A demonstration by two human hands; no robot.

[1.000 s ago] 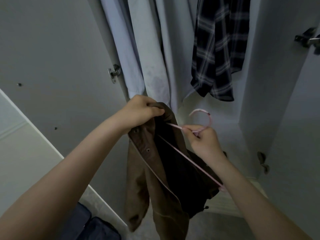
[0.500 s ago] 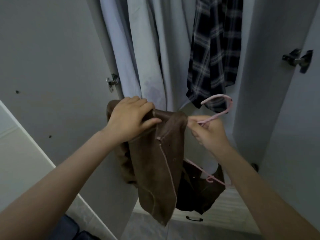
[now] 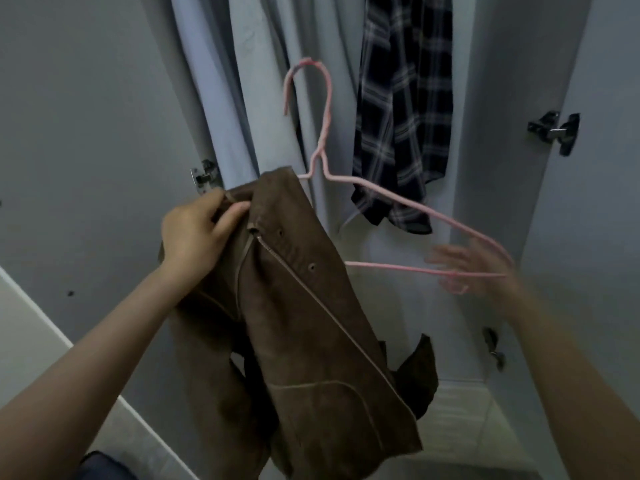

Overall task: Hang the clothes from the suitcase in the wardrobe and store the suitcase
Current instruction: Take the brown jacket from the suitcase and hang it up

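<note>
My left hand (image 3: 199, 233) grips the collar of a brown jacket (image 3: 311, 323), which hangs down in front of the open wardrobe. A pink wire hanger (image 3: 415, 206) stands upright with its hook up; its left end is tucked inside the jacket's shoulder. My right hand (image 3: 474, 268) is blurred, with its fingers spread at the hanger's right end. Whether it touches the wire I cannot tell. A dark blue corner of the suitcase (image 3: 100, 465) shows at the bottom left.
Pale grey garments (image 3: 242, 98) and a dark plaid shirt (image 3: 401, 116) hang inside the wardrobe. Both doors stand open, the left door (image 3: 86, 133) close beside my left arm. A metal hinge (image 3: 554, 131) sticks out on the right.
The jacket and hanger have risen and the hanger now stands upright. My right hand has let go of the hanger's neck and moved right to its far end.
</note>
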